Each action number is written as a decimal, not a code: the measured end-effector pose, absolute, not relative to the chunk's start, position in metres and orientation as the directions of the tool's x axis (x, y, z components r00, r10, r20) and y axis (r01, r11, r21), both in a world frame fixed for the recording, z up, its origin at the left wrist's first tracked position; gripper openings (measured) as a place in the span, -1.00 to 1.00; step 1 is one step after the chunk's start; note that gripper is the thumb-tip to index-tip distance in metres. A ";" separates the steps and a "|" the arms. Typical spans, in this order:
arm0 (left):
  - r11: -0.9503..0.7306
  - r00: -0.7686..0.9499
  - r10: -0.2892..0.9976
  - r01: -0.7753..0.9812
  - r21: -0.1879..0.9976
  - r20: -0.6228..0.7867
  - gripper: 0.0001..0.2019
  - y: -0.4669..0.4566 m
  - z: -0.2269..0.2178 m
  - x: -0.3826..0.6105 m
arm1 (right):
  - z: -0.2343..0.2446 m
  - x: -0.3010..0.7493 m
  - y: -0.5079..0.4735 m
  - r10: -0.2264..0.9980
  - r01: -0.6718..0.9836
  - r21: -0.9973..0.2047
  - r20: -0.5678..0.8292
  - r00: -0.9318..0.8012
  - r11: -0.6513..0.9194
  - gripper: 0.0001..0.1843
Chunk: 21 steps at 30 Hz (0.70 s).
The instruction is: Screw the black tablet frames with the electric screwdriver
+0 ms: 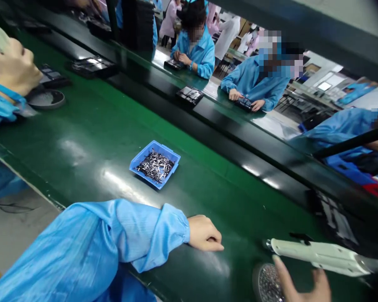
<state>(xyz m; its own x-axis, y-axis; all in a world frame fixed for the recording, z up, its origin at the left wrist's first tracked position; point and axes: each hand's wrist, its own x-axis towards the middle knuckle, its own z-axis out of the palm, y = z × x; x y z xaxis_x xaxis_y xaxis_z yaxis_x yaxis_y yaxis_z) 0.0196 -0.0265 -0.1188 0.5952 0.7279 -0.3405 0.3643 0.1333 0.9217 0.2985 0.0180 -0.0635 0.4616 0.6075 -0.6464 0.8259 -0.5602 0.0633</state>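
Factory line, green belt [91, 138] running across the view, with a black rail beyond it.

- Left hand [204, 234]: resting on the belt's near edge, fingers curled together in a loose fist; nothing shows in it.
- Right hand [302, 287]: at the bottom edge, thumb and fingers spread just under the driver. Whether they grip it cannot be told.
- Driver [321, 253]: white, lying nearly level above the belt, tip pointing left over the dish and apart from any workpiece.
- Dish [266, 285]: round, holding small bright screws, just beside the right thumb.
- Blue tray [155, 164]: mid-belt, well apart from both hands, heaped with small dark metal parts.
- Black trays [189, 94]: on the far side, in front of co-workers [258, 79] in blue coats whose hands rest on them.
- Another person's hand [15, 65]: far left, raised.

Progress, as a judgement: screws and driver stand ready, but no piece lies between the hands, so no fastening appears to be under way.
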 end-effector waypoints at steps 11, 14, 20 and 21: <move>-0.069 0.314 0.925 0.692 0.719 -0.213 -0.62 -0.016 -0.081 -0.070 | -0.085 0.236 0.058 0.731 0.068 -0.729 -0.671 0.122 -0.681 -0.33; 0.100 0.101 0.839 0.938 0.333 -0.535 -0.62 -0.001 -0.057 -0.105 | -0.094 0.233 0.043 0.782 0.047 -0.782 -0.623 -0.023 -0.622 -0.48; 0.225 -0.173 0.598 0.973 -0.043 -0.782 -0.28 0.045 -0.057 -0.162 | -0.086 0.223 0.028 0.797 -0.018 -0.797 -0.604 -0.028 -0.604 -0.45; 0.205 -0.143 0.556 0.978 -0.032 -0.819 -0.17 0.050 -0.063 -0.166 | -0.083 0.221 0.028 0.798 -0.040 -0.797 -0.602 -0.016 -0.602 -0.44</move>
